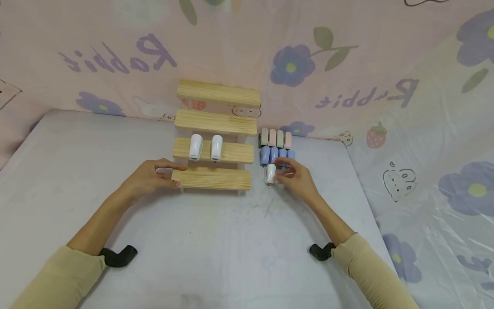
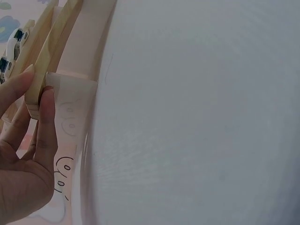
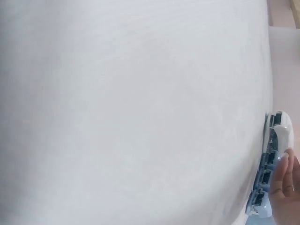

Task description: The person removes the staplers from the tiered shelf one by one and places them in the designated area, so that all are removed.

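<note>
My left hand [image 1: 148,177] grips the left end of the lowest board of a stepped wooden shelf [image 1: 212,179]; the left wrist view has the thumb and a finger on opposite faces of the board. On the step above stand two white mini staplers [image 1: 195,147], side by side. Right of the shelf, my right hand [image 1: 296,177] has its curled fingers and thumb against a third white stapler [image 1: 271,174], pinching it near the table. That stapler [image 3: 284,133] appears at the right edge of the right wrist view, fingertips at its end.
Behind the white stapler stands a row of blue staplers [image 1: 265,155], partly hidden by the right hand. Farther back is a row of green and pink staplers [image 1: 272,138]. A patterned curtain [image 1: 231,51] hangs behind the white table [image 1: 216,249]. Black curved pieces [image 1: 120,256] sit at both sleeves.
</note>
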The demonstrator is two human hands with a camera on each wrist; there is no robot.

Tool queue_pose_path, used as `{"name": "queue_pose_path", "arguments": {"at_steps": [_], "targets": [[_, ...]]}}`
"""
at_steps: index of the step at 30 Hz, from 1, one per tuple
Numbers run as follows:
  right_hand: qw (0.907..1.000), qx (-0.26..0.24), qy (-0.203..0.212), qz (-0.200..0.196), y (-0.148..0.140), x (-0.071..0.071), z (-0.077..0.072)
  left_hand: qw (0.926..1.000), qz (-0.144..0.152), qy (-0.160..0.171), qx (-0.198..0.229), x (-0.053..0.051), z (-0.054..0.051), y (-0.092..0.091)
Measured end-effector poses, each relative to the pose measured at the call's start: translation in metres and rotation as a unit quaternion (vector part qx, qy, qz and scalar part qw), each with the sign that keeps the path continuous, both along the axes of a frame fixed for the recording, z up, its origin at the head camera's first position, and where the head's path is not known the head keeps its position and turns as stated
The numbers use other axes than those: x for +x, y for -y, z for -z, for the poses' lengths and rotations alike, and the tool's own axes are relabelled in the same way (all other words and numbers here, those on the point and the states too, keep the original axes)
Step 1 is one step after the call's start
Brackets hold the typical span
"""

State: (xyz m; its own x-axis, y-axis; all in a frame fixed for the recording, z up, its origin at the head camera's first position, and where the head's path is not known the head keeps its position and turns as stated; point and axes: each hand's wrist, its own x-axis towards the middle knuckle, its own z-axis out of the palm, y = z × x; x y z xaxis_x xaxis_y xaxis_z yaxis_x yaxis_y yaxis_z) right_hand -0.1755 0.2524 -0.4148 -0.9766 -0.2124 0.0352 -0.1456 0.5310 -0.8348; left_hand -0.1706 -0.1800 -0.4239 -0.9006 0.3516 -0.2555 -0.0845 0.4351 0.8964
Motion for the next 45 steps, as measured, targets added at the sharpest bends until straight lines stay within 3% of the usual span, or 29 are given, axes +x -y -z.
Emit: {"name": "queue_pose_path", "arguments": {"at_steps": [6, 13, 21, 26, 34, 38, 45], "targets": [[0.9997, -0.017, -0.014, 0.001, 0.010, 0.007, -0.023, 1.0000, -0.002, -0.007, 0.004, 0.000, -0.002, -0.001], [0.9967, -0.073, -0.030, -0.019, 0.020, 0.006, -0.026, 0.9999, -0.008, -0.011, 0.001, 0.001, 0.003, -0.001], [0.9944, -0.082, -0.054, -0.039, 0.037, 0.011, -0.037, 0.9989, -0.003, -0.034, 0.032, 0.006, 0.006, -0.005], [0.9912, -0.087, -0.077, -0.064, 0.048, 0.010, -0.043, 0.9988, -0.007, -0.040, 0.027, 0.007, 0.004, -0.006], [0.9860, -0.099, -0.101, -0.088, 0.058, -0.007, -0.024, 0.9984, -0.010, -0.053, 0.018, 0.009, 0.006, -0.005], [0.9820, -0.103, -0.118, -0.105, 0.064, -0.011, -0.022, 0.9980, -0.010, -0.057, 0.026, 0.012, 0.006, -0.005], [0.9785, -0.115, -0.120, -0.121, 0.085, -0.006, -0.048, 0.9975, -0.009, -0.068, 0.020, 0.009, 0.009, -0.007]]}}
